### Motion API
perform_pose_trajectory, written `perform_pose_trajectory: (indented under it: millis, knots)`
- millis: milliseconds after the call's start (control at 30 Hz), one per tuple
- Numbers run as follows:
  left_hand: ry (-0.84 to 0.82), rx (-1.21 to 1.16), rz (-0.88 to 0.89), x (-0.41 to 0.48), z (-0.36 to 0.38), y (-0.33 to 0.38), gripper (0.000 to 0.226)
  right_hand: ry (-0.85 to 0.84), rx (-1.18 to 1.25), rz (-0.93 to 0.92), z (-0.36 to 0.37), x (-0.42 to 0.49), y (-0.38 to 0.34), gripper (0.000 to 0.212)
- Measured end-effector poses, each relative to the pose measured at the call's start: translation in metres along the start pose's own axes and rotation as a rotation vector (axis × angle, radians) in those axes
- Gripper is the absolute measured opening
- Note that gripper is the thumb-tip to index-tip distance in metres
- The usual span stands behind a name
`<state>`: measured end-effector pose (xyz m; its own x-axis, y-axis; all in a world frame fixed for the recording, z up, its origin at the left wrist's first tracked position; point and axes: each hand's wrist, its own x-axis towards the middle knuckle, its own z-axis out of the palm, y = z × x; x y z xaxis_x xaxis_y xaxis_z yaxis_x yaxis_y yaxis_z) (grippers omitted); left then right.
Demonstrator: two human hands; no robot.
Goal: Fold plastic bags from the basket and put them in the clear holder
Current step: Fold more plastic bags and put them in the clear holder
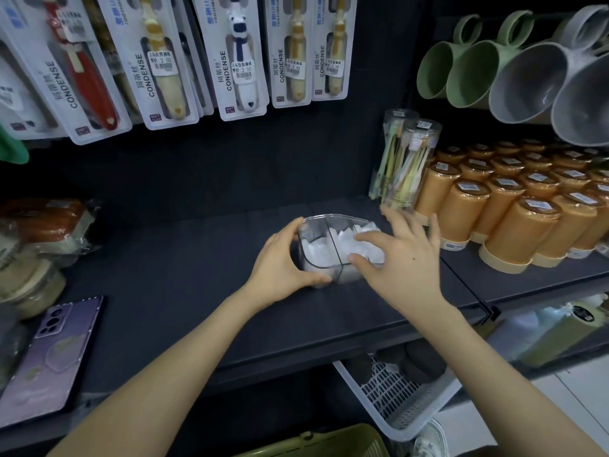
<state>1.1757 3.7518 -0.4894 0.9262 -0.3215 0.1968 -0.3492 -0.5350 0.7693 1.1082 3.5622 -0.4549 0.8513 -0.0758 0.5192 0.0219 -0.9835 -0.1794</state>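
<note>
A clear holder (pixel 329 222) with a middle divider stands on the dark shelf (pixel 184 285). Folded white plastic bags (pixel 342 240) fill both of its compartments. My left hand (pixel 283 258) grips the holder's left end, thumb at the front and fingers round the back. My right hand (pixel 400 258) hovers over the holder's right side with fingers spread, thumb and forefinger touching the white bags. A white mesh basket (pixel 398 400) sits below the shelf at lower right, and an olive green basket (pixel 323 443) shows at the bottom edge.
Orange lidded cups (pixel 514 209) and clear toothbrush tubes (pixel 405 159) crowd the shelf's right side. Packaged toothbrushes (pixel 164 61) hang above, green and grey mugs (pixel 514 67) at upper right. A purple phone (pixel 49 357) lies at left, wrapped goods (pixel 43 232) behind it.
</note>
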Motion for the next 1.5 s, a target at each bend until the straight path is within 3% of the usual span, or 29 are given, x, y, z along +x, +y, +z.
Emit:
perform_pose_trajectory:
  millis: [100, 267, 500, 700, 867, 967, 1067, 1167, 1267, 1333, 1400, 1500]
  knots:
    - [0.005, -0.057, -0.06, 0.013, 0.002, -0.006, 0.105, -0.052, 0.046, 0.129, 0.005, -0.034, 0.011, 0.029]
    - [0.01, -0.152, -0.136, 0.035, 0.004, -0.015, 0.107, -0.497, -0.066, 0.136, 0.019, -0.061, 0.01, 0.051]
    - [-0.077, -0.275, -0.173, 0.067, 0.007, -0.014, 0.109, -0.609, -0.094, 0.16, 0.038, -0.072, 0.008, 0.073]
    - [-0.033, -0.126, -0.183, 0.038, -0.014, -0.016, 0.107, -0.56, -0.122, 0.135, 0.045, -0.074, 0.006, 0.059]
    - [-0.032, 0.291, -0.047, -0.071, -0.04, -0.018, 0.082, -0.483, -0.101, 0.102, 0.047, -0.075, 0.007, 0.078]
    - [-0.101, 0.51, -0.034, -0.147, -0.052, -0.039, 0.093, -0.516, -0.116, 0.131, 0.044, -0.077, 0.009, 0.065]
    - [-0.07, 0.712, -0.019, -0.205, -0.066, -0.067, 0.084, -0.488, -0.066, 0.14, 0.037, -0.082, 0.006, 0.061]
    - [-0.047, 0.862, 0.014, -0.239, -0.079, -0.082, 0.074, -0.35, 0.139, 0.154, 0.03, -0.109, -0.019, 0.051]
    - [-0.026, 0.907, 0.055, -0.248, -0.082, -0.086, 0.071, -0.063, 0.291, 0.061, 0.028, -0.169, -0.058, 0.039]
    - [-0.005, 0.924, 0.071, -0.248, -0.08, -0.086, 0.068, -0.035, 0.31, 0.0, 0.037, -0.217, -0.078, 0.032]
    - [0.029, 0.929, 0.092, -0.248, -0.076, -0.089, 0.065, -0.203, 0.301, -0.013, 0.058, -0.259, -0.086, 0.033]
    - [0.097, 0.923, 0.135, -0.248, -0.073, -0.097, 0.062, -0.761, 0.164, 0.057, 0.093, -0.298, -0.085, 0.046]
